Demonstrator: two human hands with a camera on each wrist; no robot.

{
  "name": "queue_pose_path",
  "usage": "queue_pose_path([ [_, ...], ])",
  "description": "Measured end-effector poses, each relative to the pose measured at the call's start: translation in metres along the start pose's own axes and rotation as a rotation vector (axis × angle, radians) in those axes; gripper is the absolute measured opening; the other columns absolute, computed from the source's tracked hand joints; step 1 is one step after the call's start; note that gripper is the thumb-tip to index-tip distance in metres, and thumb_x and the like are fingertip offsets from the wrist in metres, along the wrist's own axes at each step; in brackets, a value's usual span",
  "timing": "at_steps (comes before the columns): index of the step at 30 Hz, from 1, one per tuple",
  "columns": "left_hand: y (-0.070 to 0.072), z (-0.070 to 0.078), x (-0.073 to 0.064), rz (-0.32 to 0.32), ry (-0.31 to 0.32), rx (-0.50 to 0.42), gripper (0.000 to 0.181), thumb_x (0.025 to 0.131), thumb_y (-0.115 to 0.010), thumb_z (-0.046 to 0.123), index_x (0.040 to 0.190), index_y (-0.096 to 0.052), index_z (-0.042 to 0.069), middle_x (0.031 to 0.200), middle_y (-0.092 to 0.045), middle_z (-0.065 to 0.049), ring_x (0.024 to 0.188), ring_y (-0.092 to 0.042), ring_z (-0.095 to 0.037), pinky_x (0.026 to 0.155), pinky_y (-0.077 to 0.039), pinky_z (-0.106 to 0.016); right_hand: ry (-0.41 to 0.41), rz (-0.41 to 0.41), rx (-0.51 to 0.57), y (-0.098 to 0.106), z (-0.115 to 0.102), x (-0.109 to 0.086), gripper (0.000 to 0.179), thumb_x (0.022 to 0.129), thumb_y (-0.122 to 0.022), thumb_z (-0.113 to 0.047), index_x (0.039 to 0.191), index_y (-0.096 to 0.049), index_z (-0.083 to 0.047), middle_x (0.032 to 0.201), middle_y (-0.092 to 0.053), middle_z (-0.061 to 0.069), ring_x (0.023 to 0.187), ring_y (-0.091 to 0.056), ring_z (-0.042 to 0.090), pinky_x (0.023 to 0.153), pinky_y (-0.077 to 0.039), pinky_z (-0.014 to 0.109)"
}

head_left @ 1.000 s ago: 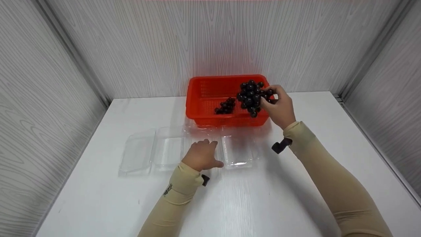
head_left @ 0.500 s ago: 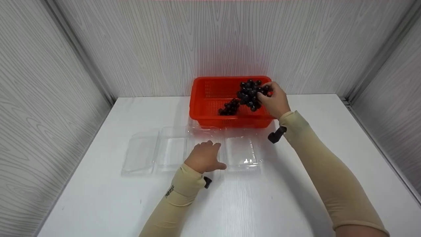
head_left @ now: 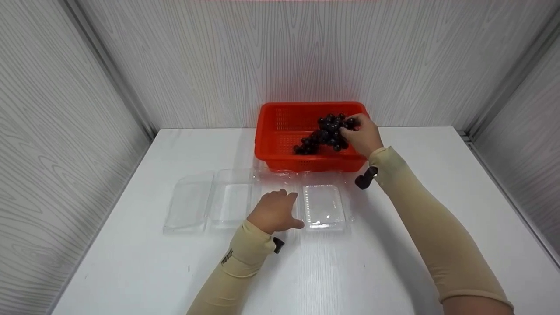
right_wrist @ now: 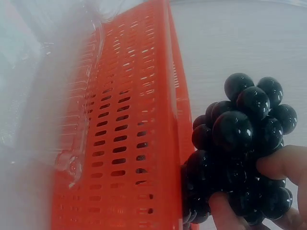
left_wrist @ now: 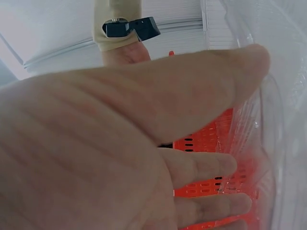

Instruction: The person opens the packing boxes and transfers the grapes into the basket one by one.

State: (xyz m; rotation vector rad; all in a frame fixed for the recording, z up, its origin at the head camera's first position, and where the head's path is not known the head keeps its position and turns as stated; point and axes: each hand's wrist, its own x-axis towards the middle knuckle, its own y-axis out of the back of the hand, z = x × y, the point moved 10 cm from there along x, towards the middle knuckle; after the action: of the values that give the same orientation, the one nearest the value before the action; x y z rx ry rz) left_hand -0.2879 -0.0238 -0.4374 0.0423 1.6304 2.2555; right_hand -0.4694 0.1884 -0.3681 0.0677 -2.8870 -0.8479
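My right hand (head_left: 365,135) pinches a bunch of dark grapes (head_left: 333,131) between thumb and fingers, low within the right half of the red basket (head_left: 306,164). In the right wrist view the glossy grapes (right_wrist: 232,132) show beside the basket's slotted wall (right_wrist: 120,139). A smaller dark bunch (head_left: 305,148) lies in the basket, partly overlapped by the held one. My left hand (head_left: 274,213) is spread over the clear plastic clamshell boxes (head_left: 324,205), thumb apart from the fingers. Seen in the left wrist view, the thumb (left_wrist: 216,79) is right by clear plastic.
Another part of the clear clamshells, a flat panel (head_left: 190,201), lies at the left on the white table (head_left: 131,271). The basket stands against the wood-grain back wall (head_left: 210,65), just behind the boxes. Side walls (head_left: 57,144) close in the table.
My right hand has carried the grape bunch lower and to the left within the basket, so it now overlaps the smaller bunch. The left hand has stayed nearly still; the head view has shifted slightly.
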Motion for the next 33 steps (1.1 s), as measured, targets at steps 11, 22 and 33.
queue_pose_path([
  [11, -0.002, 0.007, -0.002, 0.000, -0.033, 0.030, 0.076, 0.085, -0.083, 0.040, 0.148, -0.055, 0.007, 0.133, -0.063, -0.017, 0.121, -0.060, -0.037, 0.109, -0.047, -0.049, -0.047, -0.041, -0.049, -0.004, 0.018, 0.001, 0.047, 0.100, -0.068, -0.025, 0.139, -0.054, -0.004, 0.141, -0.058, 0.016, 0.127, -0.056, 0.033, 0.110, -0.047, 0.052],
  [22, -0.001, 0.008, -0.001, -0.007, -0.037, 0.030, 0.075, 0.086, -0.082, 0.041, 0.148, -0.055, 0.007, 0.130, -0.064, -0.016, 0.118, -0.060, -0.036, 0.108, -0.047, -0.049, 0.007, 0.003, 0.021, 0.010, 0.017, -0.001, 0.039, 0.102, -0.064, -0.024, 0.134, -0.055, -0.005, 0.134, -0.059, 0.012, 0.122, -0.056, 0.025, 0.106, -0.048, 0.043],
  [33, 0.003, 0.001, -0.003, -0.007, -0.023, 0.010, 0.076, 0.087, -0.081, 0.040, 0.150, -0.053, 0.008, 0.134, -0.062, -0.017, 0.120, -0.059, -0.037, 0.107, -0.047, -0.051, 0.267, 0.009, 0.119, 0.003, -0.028, -0.045, 0.017, 0.101, -0.061, -0.013, 0.114, -0.062, -0.002, 0.106, -0.064, 0.009, 0.094, -0.063, 0.018, 0.084, -0.055, 0.025],
])
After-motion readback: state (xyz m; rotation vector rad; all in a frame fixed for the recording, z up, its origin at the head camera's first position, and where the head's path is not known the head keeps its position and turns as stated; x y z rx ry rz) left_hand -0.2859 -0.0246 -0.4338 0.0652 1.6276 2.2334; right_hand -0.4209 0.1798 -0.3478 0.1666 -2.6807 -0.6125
